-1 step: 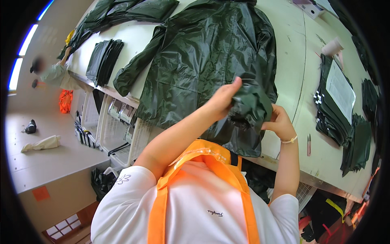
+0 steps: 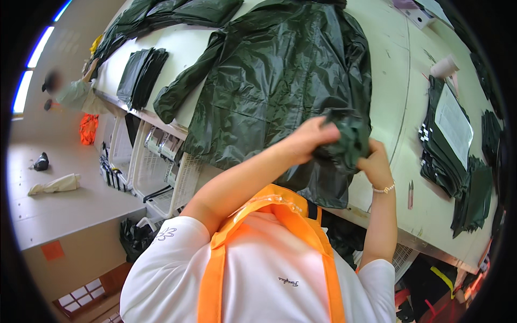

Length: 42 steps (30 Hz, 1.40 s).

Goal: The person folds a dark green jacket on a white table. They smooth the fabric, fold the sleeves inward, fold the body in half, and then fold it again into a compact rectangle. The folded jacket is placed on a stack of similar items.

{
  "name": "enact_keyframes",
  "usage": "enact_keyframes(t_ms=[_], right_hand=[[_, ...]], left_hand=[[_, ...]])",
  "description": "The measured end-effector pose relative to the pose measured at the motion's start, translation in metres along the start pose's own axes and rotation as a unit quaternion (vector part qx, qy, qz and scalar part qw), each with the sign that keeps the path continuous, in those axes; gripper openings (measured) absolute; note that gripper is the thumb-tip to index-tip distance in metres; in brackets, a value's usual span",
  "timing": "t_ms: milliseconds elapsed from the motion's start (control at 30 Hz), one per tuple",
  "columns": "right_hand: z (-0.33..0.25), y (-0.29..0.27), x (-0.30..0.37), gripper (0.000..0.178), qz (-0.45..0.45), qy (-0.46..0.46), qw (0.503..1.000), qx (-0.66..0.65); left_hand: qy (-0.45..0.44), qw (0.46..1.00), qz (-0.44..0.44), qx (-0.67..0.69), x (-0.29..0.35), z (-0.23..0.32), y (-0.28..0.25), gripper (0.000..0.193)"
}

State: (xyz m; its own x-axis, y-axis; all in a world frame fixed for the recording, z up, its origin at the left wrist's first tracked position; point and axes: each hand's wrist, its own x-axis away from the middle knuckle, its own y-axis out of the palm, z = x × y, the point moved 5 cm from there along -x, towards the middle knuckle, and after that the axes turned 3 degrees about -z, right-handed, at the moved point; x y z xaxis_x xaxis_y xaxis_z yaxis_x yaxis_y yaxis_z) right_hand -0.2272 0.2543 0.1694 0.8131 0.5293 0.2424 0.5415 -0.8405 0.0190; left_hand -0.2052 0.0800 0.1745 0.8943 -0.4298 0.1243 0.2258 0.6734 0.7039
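Note:
A shiny dark green rain jacket lies spread on the pale work table, its hem toward me. One sleeve stretches out to the left. The end of the other sleeve is bunched up between my two hands, lifted over the jacket's lower right part. My left hand is closed on its left side, thumb on top, slightly blurred. From the right, my right hand pinches the sleeve's edge; its fingertips are partly hidden by the fabric.
Folded dark garments are stacked at the left, with more dark green garments behind. At right lie a dark stack with a white sheet, a thread cone and small snips. White baskets stand below the table edge. Another person works far left.
The bunched sleeve end has turned in my hands. My left hand has moved right and slightly nearer me, and my right hand has shifted a little.

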Motion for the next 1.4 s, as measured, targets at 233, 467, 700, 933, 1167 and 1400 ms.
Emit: enact_keyframes(t_ms=[233,467,700,933,1167,1400], right_hand=[[-0.015,-0.023,0.008,0.017,0.387,-0.162,0.896,0.147],[-0.058,0.108,0.033,0.028,0.074,-0.272,0.913,0.295],[-0.032,0.007,0.059,0.015,0.395,-0.178,0.833,0.344],[-0.063,0.061,0.072,0.019,-0.086,-0.077,0.984,0.137],[0.040,-0.085,-0.086,0.062,0.368,-0.113,0.923,-0.002],[0.003,0.022,-0.168,0.019,0.177,-0.141,0.974,0.011]], left_hand=[[0.037,0.962,0.020,-0.271,-0.004,-0.013,0.050,0.038],[0.219,0.671,0.353,-0.615,-0.016,0.028,-0.061,0.017],[0.219,0.742,0.111,-0.624,0.048,0.029,0.045,0.019],[0.188,0.834,0.273,-0.442,0.041,0.055,-0.023,0.022],[-0.049,0.851,-0.216,-0.477,0.097,-0.022,0.076,0.020],[0.025,0.831,0.160,-0.532,0.077,0.078,-0.023,0.049]])
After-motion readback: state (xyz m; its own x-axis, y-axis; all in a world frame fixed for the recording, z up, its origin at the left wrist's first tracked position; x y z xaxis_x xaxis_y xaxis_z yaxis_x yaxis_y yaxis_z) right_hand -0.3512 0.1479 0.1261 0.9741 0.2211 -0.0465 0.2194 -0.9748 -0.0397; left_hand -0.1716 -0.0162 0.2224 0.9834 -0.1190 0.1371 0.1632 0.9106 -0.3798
